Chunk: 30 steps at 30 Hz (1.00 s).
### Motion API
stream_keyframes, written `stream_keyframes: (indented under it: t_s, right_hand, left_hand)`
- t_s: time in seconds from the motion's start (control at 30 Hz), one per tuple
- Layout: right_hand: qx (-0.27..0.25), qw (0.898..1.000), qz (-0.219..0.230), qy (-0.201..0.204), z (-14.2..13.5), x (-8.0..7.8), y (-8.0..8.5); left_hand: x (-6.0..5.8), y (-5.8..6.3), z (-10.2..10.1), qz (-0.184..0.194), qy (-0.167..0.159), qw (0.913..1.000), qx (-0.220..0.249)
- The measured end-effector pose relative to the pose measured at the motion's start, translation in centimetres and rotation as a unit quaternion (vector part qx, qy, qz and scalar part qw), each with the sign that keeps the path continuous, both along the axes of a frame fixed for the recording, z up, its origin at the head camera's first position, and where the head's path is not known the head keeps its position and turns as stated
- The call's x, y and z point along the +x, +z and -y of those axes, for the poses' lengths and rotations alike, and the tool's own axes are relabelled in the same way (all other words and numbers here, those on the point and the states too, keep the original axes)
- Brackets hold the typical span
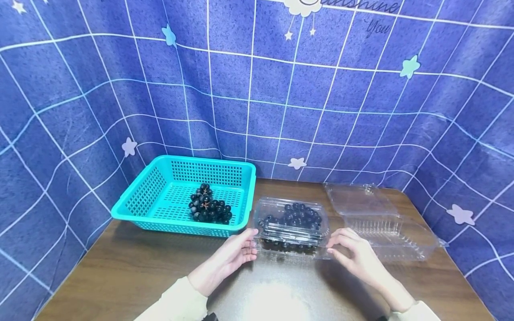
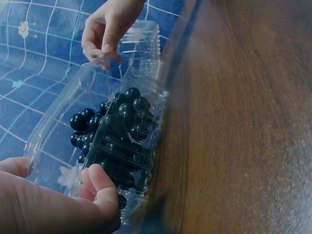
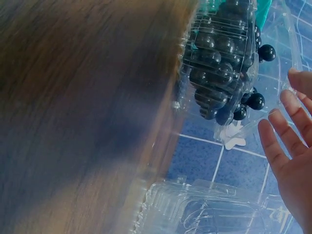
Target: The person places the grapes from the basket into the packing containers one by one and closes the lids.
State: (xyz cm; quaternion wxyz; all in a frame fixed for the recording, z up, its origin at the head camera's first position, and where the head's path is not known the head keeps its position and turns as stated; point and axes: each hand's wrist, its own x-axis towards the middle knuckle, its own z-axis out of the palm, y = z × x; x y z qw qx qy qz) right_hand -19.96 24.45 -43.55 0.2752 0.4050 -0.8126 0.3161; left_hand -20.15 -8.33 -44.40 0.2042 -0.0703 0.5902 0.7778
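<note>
A clear plastic clamshell box with a bunch of dark grapes stands before me on the wooden table. Its hinged lid is tilted over the fruit, partly raised, and some grapes show in the gap. My left hand holds the box's left end, thumb at the lid's edge and curled fingers by the base. At the right end, my right hand pinches the lid's corner between thumb and index finger; its other fingers are spread loosely.
Left of the box stands a turquoise plastic basket holding another bunch of dark grapes. A second clear clamshell box lies opened out at the right. Behind the table hangs a blue checked curtain with stars.
</note>
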Motion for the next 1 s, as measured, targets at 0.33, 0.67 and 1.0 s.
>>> stream_keyframes:
  t_s: [0.33, 0.67, 1.0]
  right_hand:
    - [-0.035, 0.998, 0.041, -0.037, 0.2, 0.4, 0.1]
    - [-0.106, 0.971, 0.157, -0.144, 1.4, 0.9, 0.5]
    - [-0.138, 0.943, 0.235, -0.188, 1.8, 0.9, 0.2]
  left_hand:
    - [-0.2, -0.3, 0.0, -0.010, 0.001, 0.9999, 0.008]
    - [-0.2, -0.4, -0.2, -0.012, 0.007, 0.9999, 0.004]
    - [-0.2, -0.4, -0.2, -0.011, 0.011, 0.9999, 0.004]
